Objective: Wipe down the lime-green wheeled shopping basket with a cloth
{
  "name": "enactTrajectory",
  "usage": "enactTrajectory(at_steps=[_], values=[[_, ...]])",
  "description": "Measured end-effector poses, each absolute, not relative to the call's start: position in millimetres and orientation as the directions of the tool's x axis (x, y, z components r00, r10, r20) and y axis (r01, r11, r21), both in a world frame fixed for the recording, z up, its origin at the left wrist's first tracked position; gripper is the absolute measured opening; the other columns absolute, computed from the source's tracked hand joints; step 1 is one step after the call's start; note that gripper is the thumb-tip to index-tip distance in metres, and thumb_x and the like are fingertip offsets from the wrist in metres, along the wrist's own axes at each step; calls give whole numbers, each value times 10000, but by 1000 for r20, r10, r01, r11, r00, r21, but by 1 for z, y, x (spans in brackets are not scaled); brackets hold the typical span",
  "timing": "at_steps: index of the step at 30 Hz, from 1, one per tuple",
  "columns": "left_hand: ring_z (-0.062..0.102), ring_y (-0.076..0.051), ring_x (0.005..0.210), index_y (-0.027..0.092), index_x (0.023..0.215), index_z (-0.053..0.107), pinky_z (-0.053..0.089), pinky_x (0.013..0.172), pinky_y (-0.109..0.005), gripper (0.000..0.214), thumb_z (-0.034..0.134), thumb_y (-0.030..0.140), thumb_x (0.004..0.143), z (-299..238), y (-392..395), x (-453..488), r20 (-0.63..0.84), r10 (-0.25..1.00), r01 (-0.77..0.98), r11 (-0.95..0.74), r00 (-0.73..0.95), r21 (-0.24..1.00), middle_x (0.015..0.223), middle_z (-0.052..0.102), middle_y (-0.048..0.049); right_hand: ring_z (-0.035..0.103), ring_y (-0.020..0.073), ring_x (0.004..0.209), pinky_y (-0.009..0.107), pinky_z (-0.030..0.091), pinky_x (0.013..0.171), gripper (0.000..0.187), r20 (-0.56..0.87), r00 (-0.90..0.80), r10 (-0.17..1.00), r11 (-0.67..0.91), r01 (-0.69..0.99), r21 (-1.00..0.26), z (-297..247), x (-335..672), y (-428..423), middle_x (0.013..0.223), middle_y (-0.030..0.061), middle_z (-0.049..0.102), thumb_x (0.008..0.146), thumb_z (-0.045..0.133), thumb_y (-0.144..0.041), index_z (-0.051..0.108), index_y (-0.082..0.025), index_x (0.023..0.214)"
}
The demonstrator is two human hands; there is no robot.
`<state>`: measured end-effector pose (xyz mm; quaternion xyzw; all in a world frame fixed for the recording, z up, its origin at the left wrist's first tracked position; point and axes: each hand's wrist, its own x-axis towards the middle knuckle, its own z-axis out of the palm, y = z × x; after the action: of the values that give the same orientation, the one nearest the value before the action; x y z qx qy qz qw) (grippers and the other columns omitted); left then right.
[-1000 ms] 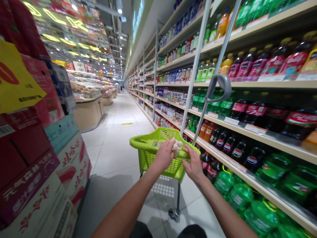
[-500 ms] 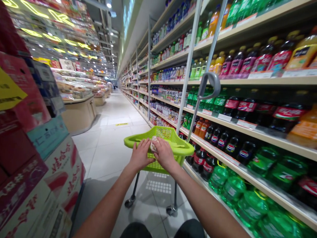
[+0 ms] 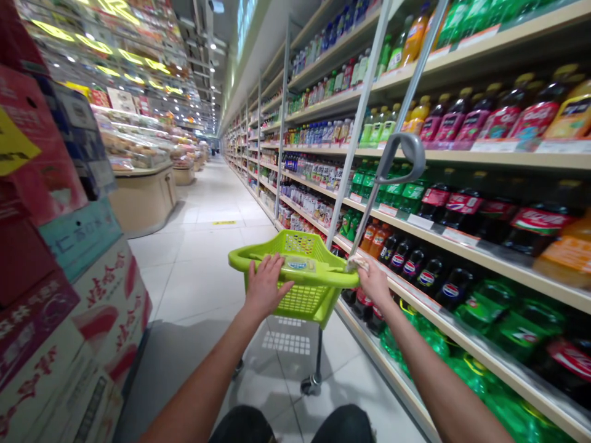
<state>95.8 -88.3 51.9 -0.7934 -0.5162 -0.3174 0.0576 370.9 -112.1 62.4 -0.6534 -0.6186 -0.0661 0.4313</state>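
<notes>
A small lime-green shopping cart [image 3: 305, 301] stands in front of me, its handle bar [image 3: 298, 266] running across the near rim. My left hand [image 3: 266, 286] lies on the left-middle part of this bar, fingers stretched and thumb apart. At the bar's right end, by the foot of the metal pole [image 3: 367, 215], my right hand [image 3: 375, 284] is closed on a crumpled whitish cloth or wipe [image 3: 358, 263] and presses it there. A grey plastic loop [image 3: 402, 159] sits higher on the pole. Part of the cloth is hidden under my fingers.
Shelves of soda bottles [image 3: 462, 203] line the right side close to the cart. On the left are stacked drink cartons [image 3: 101, 289], with a rounded display counter [image 3: 143, 200] beyond. A tiled aisle [image 3: 207, 246] runs ahead. My knees [image 3: 344, 424] show at the bottom.
My right hand has slid with the cloth from the bar's middle to its right end, uncovering a label. My left hand stays on the bar. The cart has turned slightly.
</notes>
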Motion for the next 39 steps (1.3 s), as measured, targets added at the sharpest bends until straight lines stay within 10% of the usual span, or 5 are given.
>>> enactTrajectory(at_steps=[9,16,23,32,39], values=[[364,-266,1226,202,1235,429,194,1023,-523,494,484,384,779,50,-91,95,599,759,873,-448,256,194,1319,445,-81,420,181,1192,413,317,988,395,810,-194,554,504,852,-141,35,280,-127,1231,85,525,744,384,-68,547,-194,1081],[349,-260,1239,224,1246,419,184,1029,-523,480,464,373,793,50,-94,99,592,767,869,-446,249,212,1326,438,-74,512,230,1079,480,357,929,371,785,106,610,219,930,-295,41,362,-130,1103,94,603,681,408,-71,584,-189,985],[356,-264,1235,215,1243,423,198,1023,-521,478,460,376,794,51,-99,109,596,764,879,-436,248,193,1323,440,-76,395,174,1214,422,297,1006,430,787,-176,591,484,858,-172,36,269,-128,1252,78,507,759,365,-58,531,-209,1126],[351,-255,1239,198,1235,428,191,1027,-515,472,459,378,800,52,-99,104,592,770,878,-430,237,208,1324,440,-72,449,232,1167,533,255,988,416,844,54,533,282,929,-238,27,331,-134,1190,125,550,757,376,-80,522,-174,1135],[363,-266,1231,210,1238,433,204,1018,-518,469,462,367,797,51,-104,108,602,764,881,-429,234,202,1316,447,-83,359,180,1242,459,233,1028,429,821,-244,517,501,863,-59,23,264,-128,1263,92,497,785,364,-58,519,-216,1152]])
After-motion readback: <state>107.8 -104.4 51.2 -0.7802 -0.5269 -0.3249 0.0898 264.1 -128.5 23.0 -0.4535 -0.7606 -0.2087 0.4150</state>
